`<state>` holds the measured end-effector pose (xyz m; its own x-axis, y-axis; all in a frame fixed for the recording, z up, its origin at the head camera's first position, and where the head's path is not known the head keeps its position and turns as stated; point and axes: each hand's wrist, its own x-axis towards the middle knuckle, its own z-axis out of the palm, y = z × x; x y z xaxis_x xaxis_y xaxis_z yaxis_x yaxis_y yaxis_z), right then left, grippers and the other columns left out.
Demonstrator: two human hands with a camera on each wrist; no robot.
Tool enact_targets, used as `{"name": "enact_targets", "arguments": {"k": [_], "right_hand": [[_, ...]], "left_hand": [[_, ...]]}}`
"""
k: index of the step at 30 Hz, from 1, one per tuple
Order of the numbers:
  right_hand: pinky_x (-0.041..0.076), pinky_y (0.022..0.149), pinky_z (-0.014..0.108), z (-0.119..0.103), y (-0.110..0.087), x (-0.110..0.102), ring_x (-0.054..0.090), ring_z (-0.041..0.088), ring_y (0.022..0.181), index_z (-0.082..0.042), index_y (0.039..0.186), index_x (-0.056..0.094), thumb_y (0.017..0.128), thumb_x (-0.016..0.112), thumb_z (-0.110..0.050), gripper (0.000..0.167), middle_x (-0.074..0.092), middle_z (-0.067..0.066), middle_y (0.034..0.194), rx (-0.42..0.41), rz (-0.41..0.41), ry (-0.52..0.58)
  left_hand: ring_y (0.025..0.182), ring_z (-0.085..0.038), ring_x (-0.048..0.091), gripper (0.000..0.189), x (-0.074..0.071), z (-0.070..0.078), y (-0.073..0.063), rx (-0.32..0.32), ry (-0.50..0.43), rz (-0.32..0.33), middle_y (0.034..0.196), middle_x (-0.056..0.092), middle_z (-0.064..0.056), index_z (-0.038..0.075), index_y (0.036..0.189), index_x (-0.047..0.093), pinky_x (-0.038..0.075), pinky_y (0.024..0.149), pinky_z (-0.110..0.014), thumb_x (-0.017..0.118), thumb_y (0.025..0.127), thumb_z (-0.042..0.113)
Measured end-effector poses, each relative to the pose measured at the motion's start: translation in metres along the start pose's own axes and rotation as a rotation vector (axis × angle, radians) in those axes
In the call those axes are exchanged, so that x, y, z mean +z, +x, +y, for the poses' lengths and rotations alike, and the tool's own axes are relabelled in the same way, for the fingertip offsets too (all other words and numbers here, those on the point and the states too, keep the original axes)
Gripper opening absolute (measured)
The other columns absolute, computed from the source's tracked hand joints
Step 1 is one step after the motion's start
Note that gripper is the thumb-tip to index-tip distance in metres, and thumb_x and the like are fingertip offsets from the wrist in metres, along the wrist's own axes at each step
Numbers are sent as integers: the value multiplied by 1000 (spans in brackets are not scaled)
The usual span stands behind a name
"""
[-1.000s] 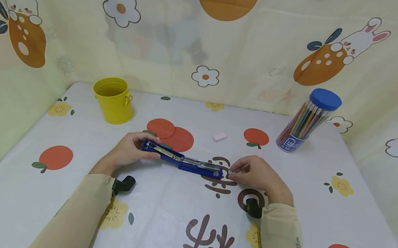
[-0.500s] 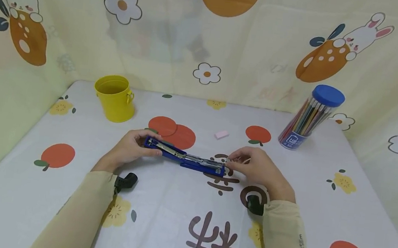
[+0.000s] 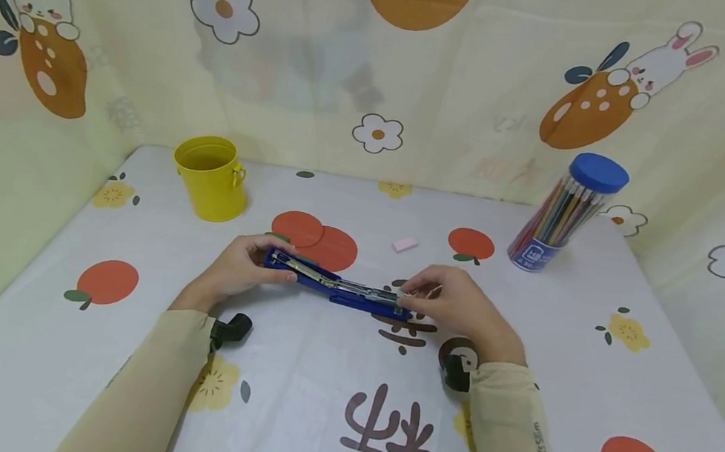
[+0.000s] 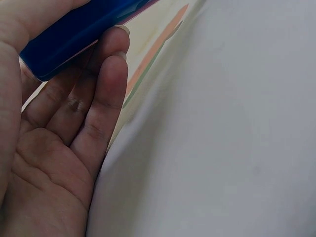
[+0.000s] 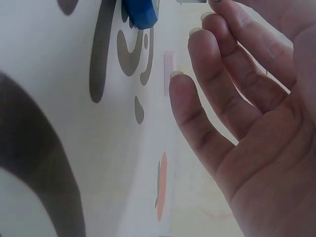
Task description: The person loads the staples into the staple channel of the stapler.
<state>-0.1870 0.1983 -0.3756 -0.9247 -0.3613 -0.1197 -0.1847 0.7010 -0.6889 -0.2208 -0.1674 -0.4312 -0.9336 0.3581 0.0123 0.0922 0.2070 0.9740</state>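
A blue stapler [image 3: 335, 286] is spread wide, its metal staple channel facing up, above the table's middle. My left hand [image 3: 239, 272] grips its left end between thumb and fingers; in the left wrist view the blue end of the stapler [image 4: 64, 42] lies against the fingers. At the stapler's right end, my right hand [image 3: 451, 303] pinches a small silvery strip of staples [image 5: 191, 1], largely hidden by the fingertips, over the channel. In the right wrist view the other fingers of the right hand [image 5: 242, 108] are loosely bent and touch nothing.
A yellow bucket [image 3: 213, 190] stands at the back left. On the back right is a blue-lidded tub of pencils [image 3: 551, 218]. A small pink eraser [image 3: 404, 244] lies behind the stapler on the printed tablecloth [image 3: 289, 397]. A patterned curtain [image 3: 299, 77] hangs behind.
My right hand has moved left and slightly up, from beside the stapler's right end to over its channel, still pinching the strip. The left hand keeps its grip; the view has tilted slightly.
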Motion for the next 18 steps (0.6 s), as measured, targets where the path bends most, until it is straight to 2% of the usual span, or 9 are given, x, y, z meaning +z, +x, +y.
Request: {"name": "enact_targets", "arguments": {"k": [9,18], "right_hand": [[54,73,34,-1,2,1,63,19,82,-13,100,78,86,82,-20,16,69,-1,95,-26,-8,10],[53,73,34,-5,1,1,61,20,84,-14,98,80,85,83,-20,15,67,-1,95,-14,-7,4]], "left_hand": [[99,-31,61,41,0,1,-1,2,-11,-3,118,66,-12,10,118,71,54,82,-29,87,81,17],[100,-30,60,41,0,1,0,0,-2,2,118,65,-11,10,118,71,53,82,-29,87,81,17]]}}
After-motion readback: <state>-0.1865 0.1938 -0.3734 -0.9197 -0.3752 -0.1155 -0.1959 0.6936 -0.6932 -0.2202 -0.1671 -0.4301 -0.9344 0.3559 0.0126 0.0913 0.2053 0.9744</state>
